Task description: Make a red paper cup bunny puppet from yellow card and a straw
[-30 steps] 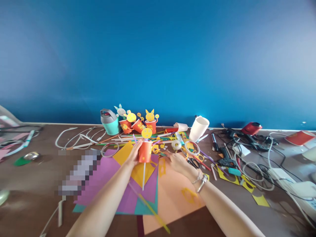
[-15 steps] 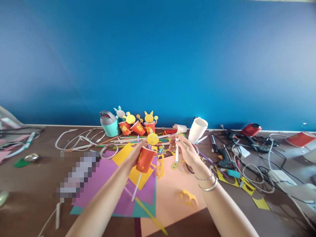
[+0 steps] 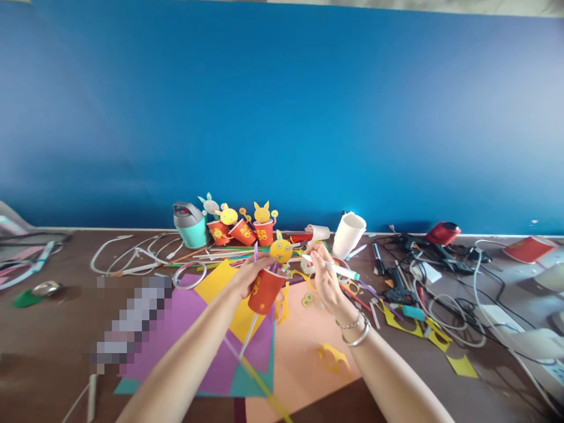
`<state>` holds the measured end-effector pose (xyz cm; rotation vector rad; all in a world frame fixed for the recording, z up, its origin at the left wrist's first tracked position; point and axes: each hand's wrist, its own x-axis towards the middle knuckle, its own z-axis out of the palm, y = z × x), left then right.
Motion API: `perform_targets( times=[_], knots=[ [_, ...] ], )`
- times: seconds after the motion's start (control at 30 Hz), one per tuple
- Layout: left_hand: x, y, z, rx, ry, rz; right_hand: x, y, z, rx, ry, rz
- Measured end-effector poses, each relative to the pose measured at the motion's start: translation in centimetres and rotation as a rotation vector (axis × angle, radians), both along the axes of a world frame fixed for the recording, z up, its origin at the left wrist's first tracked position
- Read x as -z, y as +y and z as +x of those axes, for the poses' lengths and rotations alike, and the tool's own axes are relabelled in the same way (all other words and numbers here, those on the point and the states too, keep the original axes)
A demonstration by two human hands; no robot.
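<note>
My left hand (image 3: 250,275) is closed around the upper left side of a red paper cup (image 3: 267,295), which is tilted. A yellow paper rabbit face (image 3: 281,251) stands above the cup's rim, close to my left fingertips. Out of the cup's bottom a white stick (image 3: 249,335) slants down. My right hand (image 3: 325,281) grips a white marker (image 3: 346,272) with a green end. The marker lies almost level, its tip pointing left, a little apart from the rabbit face.
Purple, yellow and peach paper sheets (image 3: 308,364) lie under my hands, with yellow cut-out scraps (image 3: 333,357). Behind stand red cups with rabbit faces (image 3: 263,232), a teal flask (image 3: 192,230) and white cups (image 3: 349,234). Glue guns (image 3: 399,288) and tangled cables are on the right.
My right hand has turned the marker from upright to nearly level, tip toward the rabbit face. My left hand has shifted the cup slightly right and tilted it, with the face turned more toward me.
</note>
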<state>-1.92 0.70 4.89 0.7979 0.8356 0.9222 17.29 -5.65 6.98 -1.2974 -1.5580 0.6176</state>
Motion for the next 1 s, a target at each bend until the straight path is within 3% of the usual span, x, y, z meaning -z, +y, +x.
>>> perform_targets(
  times=[0.27, 0.63, 1.0],
  knots=[
    [-0.2, -0.3, 0.5, -0.032, 0.013, 0.005, 0.1, 1.0, -2.5, 0.006, 0.147, 0.073],
    [0.0, -0.4, 0.4, -0.02, 0.077, 0.039, 1.2, 1.7, -2.5, 0.009, 0.035, 0.156],
    [0.2, -0.4, 0.3, 0.008, 0.098, 0.059, 1.0, 1.5, -2.6, -0.012, 0.034, 0.161]
  ],
)
